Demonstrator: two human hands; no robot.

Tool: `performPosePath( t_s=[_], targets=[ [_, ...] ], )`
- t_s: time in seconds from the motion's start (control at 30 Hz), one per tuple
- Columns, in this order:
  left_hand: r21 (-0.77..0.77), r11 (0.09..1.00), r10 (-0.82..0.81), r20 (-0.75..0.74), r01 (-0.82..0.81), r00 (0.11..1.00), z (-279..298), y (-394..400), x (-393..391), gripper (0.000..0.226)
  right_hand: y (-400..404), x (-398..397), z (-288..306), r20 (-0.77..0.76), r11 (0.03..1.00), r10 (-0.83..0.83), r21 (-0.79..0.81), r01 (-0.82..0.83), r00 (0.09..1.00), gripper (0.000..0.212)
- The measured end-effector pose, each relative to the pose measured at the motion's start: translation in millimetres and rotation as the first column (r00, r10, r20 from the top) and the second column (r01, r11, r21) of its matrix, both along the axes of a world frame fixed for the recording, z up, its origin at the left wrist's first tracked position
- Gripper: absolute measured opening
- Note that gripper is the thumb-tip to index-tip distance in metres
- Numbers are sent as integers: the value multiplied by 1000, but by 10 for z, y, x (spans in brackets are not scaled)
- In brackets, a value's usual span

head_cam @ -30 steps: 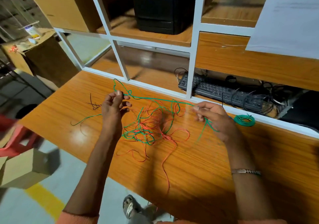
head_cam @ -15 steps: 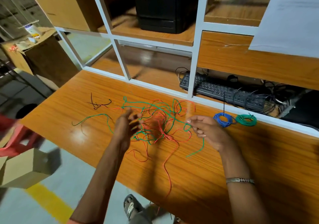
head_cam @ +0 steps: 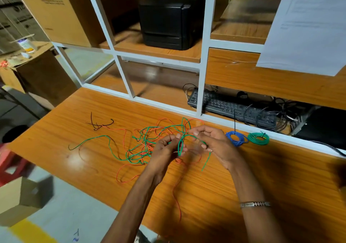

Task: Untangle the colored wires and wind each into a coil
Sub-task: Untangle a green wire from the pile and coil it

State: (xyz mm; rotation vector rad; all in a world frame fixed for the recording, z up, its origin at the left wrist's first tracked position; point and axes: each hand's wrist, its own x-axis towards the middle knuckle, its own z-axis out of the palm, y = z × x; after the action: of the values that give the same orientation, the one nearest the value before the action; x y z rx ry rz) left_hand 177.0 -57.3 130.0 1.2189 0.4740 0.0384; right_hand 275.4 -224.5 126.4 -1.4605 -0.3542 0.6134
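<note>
Both forearms reach fwd from the bottom edge, converging near centre. Left hand [head_cam: 164, 147]: back of hand up, fingers curled, fingertips w/ thumb pinching a strand of green wire [head_cam: 180, 145]. Right hand [head_cam: 215, 143]: palm turned inward toward the left one, fingers bent, index and thumb nipping the same strand a bit further along (exact grip partly blurred). Hands just beside each other, knuckles nearly touching. Right wrist wears a metal bracelet [head_cam: 255, 204]. Both arms bare.
</note>
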Motion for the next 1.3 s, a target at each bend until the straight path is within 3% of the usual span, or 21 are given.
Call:
performPosePath(
  t_s=[0.23, 0.43, 0.53, 0.67, 0.77, 0.9, 1.0, 1.1, 1.2, 1.3],
  targets=[
    [1, 965, 262, 54, -262, 964, 33, 256, 306, 29, -252, -40, 33, -232, 946, 284, -91, -311, 930, 46],
    [133, 950, 286, -15, -282, 958, -140, 366, 436, 30, -402, -103, 121, -243, 827, 558, 238, -509, 793, 28],
    [243, 947, 229, -65, -208, 971, -219, 366, 379, 30, -441, -43, 185, -232, 797, 488, 510, -322, 841, 21],
    [374, 927, 43, -148, 16, 988, -274, 290, 283, 34, -397, 197, 237, -316, 527, 341, 844, 98, 885, 9],
    [426, 892, -80, -180, 151, 980, -196, 257, 209, 34, -358, 341, 191, -482, 364, 226, 848, 386, 847, 16],
    [367, 826, -416, -112, 427, 902, -44, 237, 55, 30, -348, 497, 129, -651, 282, 40, 735, 617, 758, 34],
    [389, 767, -526, -74, 510, 847, 40, 180, -14, 24, -273, 562, 26, -631, 356, -108, 697, 622, 769, 58],
    [408, 711, -607, -56, 573, 793, 97, 108, -49, 23, -124, 507, -96, -497, 531, -362, 585, 613, 788, 44],
    [406, 713, -637, 34, 572, 770, 171, 78, -85, 19, -23, 415, -231, -196, 728, -540, 380, 571, 819, 33],
    [422, 784, -561, 166, 456, 811, 292, 90, -62, 13, 31, 300, -366, 162, 902, -431, 73, 425, 888, 25]
  ],
)
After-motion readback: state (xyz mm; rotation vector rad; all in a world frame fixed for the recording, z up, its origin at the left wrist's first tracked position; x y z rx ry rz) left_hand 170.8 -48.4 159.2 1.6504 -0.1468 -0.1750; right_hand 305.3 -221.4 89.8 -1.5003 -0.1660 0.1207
